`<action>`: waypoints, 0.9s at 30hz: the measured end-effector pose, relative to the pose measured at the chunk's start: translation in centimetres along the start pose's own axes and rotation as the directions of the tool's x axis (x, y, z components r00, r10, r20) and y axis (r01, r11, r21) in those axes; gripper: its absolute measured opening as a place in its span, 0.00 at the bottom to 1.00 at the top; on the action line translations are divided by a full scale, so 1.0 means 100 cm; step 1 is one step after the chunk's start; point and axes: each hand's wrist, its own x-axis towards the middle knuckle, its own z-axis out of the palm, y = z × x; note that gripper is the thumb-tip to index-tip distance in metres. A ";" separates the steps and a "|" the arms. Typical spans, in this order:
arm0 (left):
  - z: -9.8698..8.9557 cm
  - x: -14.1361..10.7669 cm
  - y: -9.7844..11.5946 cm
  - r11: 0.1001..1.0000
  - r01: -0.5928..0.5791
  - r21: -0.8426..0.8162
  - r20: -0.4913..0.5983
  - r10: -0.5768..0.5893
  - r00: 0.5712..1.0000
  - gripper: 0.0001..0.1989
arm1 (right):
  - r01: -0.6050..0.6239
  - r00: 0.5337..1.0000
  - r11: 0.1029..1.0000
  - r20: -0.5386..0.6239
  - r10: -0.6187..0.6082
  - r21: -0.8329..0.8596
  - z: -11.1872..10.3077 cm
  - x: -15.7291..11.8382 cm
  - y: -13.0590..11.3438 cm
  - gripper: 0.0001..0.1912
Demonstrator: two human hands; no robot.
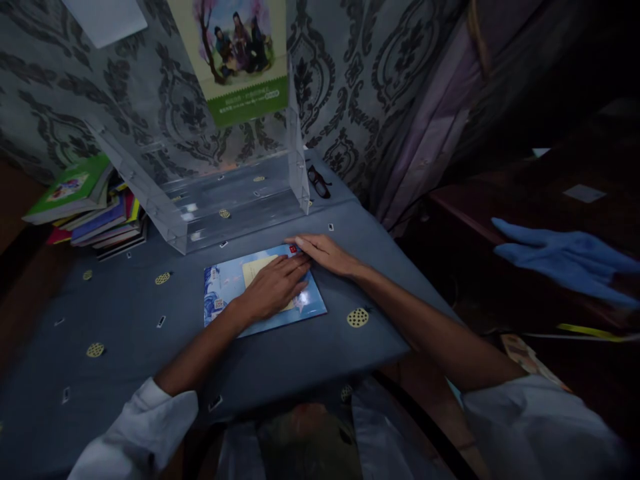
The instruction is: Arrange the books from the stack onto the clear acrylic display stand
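Note:
A thin blue booklet [227, 274] with a pale yellow panel lies flat on the patterned blue-grey tablecloth [175, 367]. Across its middle rests my left hand [275, 285], palm down with the fingers stretched out toward the right. My right hand [320, 252] lies flat at the booklet's upper right corner, its fingertips pointing left beside a small red mark. The two hands are close together near that corner. Neither hand grips anything. Part of the cover is hidden beneath them.
Behind the booklet stands a clear acrylic rack [175, 230]. Stacked books [103, 213] are at the left. Dark glasses [319, 183] lie right of the rack. A blue glove [565, 257] rests on a dark surface at the right. A poster [245, 67] hangs above.

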 end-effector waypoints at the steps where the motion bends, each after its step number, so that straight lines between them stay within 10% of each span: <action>1: -0.002 0.000 0.000 1.000 0.014 -0.003 0.011 -0.014 1.000 0.25 | 0.015 1.000 1.000 0.004 -0.015 -0.013 0.000 0.000 0.000 0.29; 6: -0.007 -0.026 0.018 0.999 -0.032 -0.003 0.123 0.032 0.992 0.45 | 0.097 0.995 0.991 0.022 -0.096 -0.088 0.004 0.000 -0.003 0.27; 27: -0.042 -0.130 -0.011 0.986 0.164 -0.034 0.087 -0.160 0.983 0.29 | -0.067 0.983 0.944 -0.183 0.007 -0.324 0.039 -0.137 -0.048 0.15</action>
